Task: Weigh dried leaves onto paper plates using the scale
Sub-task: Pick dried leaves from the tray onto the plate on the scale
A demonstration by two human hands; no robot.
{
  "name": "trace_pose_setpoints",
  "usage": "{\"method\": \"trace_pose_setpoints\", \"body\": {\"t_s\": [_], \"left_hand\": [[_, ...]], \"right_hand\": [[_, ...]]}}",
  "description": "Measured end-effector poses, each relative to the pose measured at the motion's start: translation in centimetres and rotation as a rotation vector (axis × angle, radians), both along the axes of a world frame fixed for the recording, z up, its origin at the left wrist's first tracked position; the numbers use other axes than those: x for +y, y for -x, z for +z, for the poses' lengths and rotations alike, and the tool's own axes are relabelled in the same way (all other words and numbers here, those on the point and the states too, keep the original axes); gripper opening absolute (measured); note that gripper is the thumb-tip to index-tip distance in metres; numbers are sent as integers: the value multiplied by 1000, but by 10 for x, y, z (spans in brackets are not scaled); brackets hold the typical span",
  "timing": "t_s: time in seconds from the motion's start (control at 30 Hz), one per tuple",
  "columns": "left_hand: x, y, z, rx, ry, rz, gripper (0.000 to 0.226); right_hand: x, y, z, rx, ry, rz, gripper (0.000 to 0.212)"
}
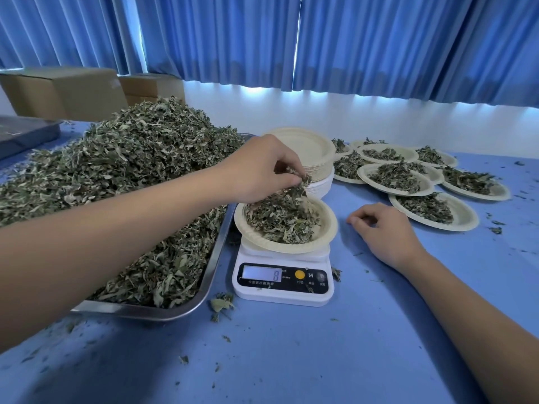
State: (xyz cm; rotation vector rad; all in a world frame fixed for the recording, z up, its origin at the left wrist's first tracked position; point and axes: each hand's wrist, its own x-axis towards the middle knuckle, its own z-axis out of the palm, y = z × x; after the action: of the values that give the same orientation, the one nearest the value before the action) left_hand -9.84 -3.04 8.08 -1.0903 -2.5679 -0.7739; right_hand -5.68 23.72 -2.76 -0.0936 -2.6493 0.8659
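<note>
The dried leaves (280, 220) lie heaped in a paper plate (326, 237) on top of the scale (283, 284), whose display (261, 273) seems to read 8. Directly above the scale, the left hand (259, 167) has thumb and fingers clamped on a tuft (300, 185) of leaves, its lowest bits brushing the heap. It is best to loosen the pinch gradually, shedding a few flakes at a time, with the hand's weight off the plate so the reading is true. Right of the scale, the right hand (385, 231) rests on the table (291, 360), fingers loosely curled and holding nothing. Left of the scale sits the heaped tray (215, 258); beyond the scale to the right lie filled plates (466, 220).
</note>
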Motion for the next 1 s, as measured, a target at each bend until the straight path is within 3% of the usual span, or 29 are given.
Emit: {"method": "trace_pose_setpoints", "body": {"t_s": [0.23, 0.6, 0.9, 1.0], "left_hand": [[-7, 1, -6, -82, -203, 14, 14], [-33, 1, -3, -131, -203, 13, 20], [-61, 10, -4, -125, -338, 158, 24], [-70, 12, -9, -118, -277, 203, 23]], "right_hand": [[0, -1, 0, 0, -19, 4, 13], [1, 0, -1, 17, -22, 8, 13], [1, 0, -2, 14, -30, 0, 13], [1, 0, -1, 16, -27, 6, 14]]}}
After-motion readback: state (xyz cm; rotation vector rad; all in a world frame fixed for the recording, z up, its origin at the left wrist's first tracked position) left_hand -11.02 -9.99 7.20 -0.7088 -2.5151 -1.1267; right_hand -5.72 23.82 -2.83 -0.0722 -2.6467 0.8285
